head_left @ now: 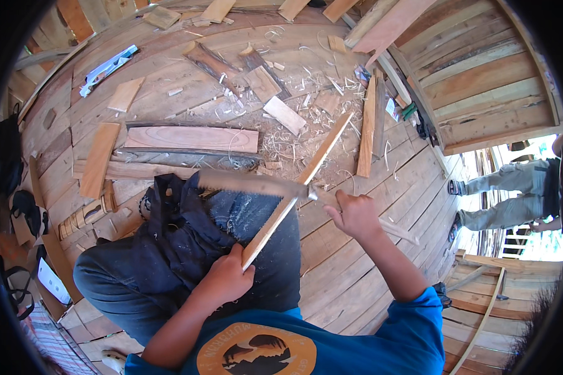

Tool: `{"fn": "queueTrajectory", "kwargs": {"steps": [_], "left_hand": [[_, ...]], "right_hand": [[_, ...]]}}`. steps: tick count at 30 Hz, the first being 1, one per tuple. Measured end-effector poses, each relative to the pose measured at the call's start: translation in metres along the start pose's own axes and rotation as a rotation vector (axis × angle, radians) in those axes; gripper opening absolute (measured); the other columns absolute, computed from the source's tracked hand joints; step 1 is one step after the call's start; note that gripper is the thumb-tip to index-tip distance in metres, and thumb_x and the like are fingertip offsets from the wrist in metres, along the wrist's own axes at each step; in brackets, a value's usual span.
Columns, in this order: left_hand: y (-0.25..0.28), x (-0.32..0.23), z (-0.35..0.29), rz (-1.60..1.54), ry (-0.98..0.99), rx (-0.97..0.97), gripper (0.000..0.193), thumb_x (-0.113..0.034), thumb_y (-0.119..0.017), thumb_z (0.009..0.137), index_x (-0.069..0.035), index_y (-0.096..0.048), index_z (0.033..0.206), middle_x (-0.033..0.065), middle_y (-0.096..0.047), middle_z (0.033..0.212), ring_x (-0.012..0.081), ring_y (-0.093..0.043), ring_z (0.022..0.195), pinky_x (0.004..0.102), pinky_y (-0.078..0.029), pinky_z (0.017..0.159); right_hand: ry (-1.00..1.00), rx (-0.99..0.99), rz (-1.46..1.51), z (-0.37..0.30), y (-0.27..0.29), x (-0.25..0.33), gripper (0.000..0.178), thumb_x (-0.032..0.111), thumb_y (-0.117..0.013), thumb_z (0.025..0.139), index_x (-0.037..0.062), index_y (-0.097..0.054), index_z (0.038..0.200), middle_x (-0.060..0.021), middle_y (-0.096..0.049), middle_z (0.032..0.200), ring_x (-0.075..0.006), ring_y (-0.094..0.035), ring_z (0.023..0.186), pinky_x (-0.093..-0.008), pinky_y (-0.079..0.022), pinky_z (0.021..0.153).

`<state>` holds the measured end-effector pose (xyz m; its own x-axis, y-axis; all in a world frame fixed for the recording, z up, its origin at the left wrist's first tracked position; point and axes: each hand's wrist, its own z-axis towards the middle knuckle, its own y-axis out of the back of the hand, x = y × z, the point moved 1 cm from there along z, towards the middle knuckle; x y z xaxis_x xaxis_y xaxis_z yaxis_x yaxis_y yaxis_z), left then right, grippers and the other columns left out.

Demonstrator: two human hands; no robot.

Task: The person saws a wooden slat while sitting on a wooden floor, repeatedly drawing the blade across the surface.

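Observation:
My left hand (pixel 226 278) is closed around the near end of a long, narrow wooden strip (pixel 325 149), which slants away to the upper right across my leg. In my right hand (pixel 358 215) is the pale wooden handle of a handsaw (pixel 247 182); the handle's tail sticks out behind the hand. The saw's broad blade points left and crosses the strip around its middle. Whether the teeth touch the wood I cannot tell. Below the blade, a dark cloth (pixel 175 219) lies over my bent leg in dusty jeans (pixel 116 272).
Planks and offcuts lie ahead, among them a reddish board (pixel 191 139), a pale block (pixel 284 115) and an upright-lying plank (pixel 367 128). Curly shavings (pixel 294 147) litter the floor. A person (pixel 513 190) stands at the right by a wooden panel (pixel 481 75). A cardboard box (pixel 59 269) sits left.

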<state>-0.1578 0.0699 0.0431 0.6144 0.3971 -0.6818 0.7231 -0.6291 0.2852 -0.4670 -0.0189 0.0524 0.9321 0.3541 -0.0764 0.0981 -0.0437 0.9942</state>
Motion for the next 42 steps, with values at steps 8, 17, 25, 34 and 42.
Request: {"fn": "queueTrajectory", "kwargs": {"steps": [8,17,25,34,42], "left_hand": [[-0.003,-0.005,0.009,-0.017,-0.086,0.014,0.039,-0.020,-0.057,0.087,0.007,-0.045,0.113,0.0328,-0.061,0.087,0.0471,-0.061,0.088,0.0505,-0.048,0.079],[-0.004,0.002,0.004,-0.098,-0.029,-0.005,0.029,-0.017,-0.060,0.086,0.002,-0.050,0.104,0.0267,-0.061,0.083,0.0426,-0.063,0.083,0.0451,-0.047,0.072],[-0.005,-0.009,0.005,-0.132,0.059,-0.010,0.029,-0.017,-0.061,0.086,0.001,-0.049,0.105,0.0265,-0.060,0.081,0.0427,-0.063,0.081,0.0437,-0.048,0.071],[-0.007,0.018,0.012,-0.247,-0.058,0.029,0.032,-0.023,-0.064,0.087,0.000,-0.048,0.103,0.0195,-0.060,0.077,0.0274,-0.064,0.069,0.0395,-0.047,0.061],[0.005,-0.009,0.020,-0.269,0.013,0.062,0.034,-0.026,-0.062,0.089,0.000,-0.045,0.101,0.0180,-0.057,0.078,0.0289,-0.059,0.072,0.0384,-0.046,0.064]], "right_hand": [[-0.216,-0.049,-0.095,0.015,-0.011,-0.060,0.046,0.053,-0.050,0.090,0.0080,-0.058,0.084,-0.0105,-0.061,0.057,-0.0296,-0.063,0.052,-0.0422,-0.051,0.052],[-0.348,-0.058,-0.065,0.032,-0.026,-0.100,0.050,0.053,-0.046,0.093,0.0056,-0.060,0.089,-0.0167,-0.064,0.066,-0.0348,-0.066,0.066,-0.0472,-0.052,0.059],[-0.650,-0.029,0.166,0.023,-0.020,-0.120,0.057,0.050,-0.037,0.097,-0.0004,-0.061,0.090,-0.0293,-0.062,0.079,-0.0473,-0.061,0.080,-0.0542,-0.047,0.071],[-0.879,-0.267,0.643,0.028,-0.051,-0.103,0.058,0.047,-0.037,0.098,-0.0051,-0.060,0.086,-0.0261,-0.060,0.075,-0.0418,-0.059,0.076,-0.0454,-0.044,0.069],[-0.409,-0.339,0.869,0.031,-0.008,0.011,0.041,0.035,-0.053,0.095,-0.0039,-0.053,0.081,-0.0210,-0.049,0.062,-0.0343,-0.047,0.057,-0.0417,-0.038,0.056]]}}
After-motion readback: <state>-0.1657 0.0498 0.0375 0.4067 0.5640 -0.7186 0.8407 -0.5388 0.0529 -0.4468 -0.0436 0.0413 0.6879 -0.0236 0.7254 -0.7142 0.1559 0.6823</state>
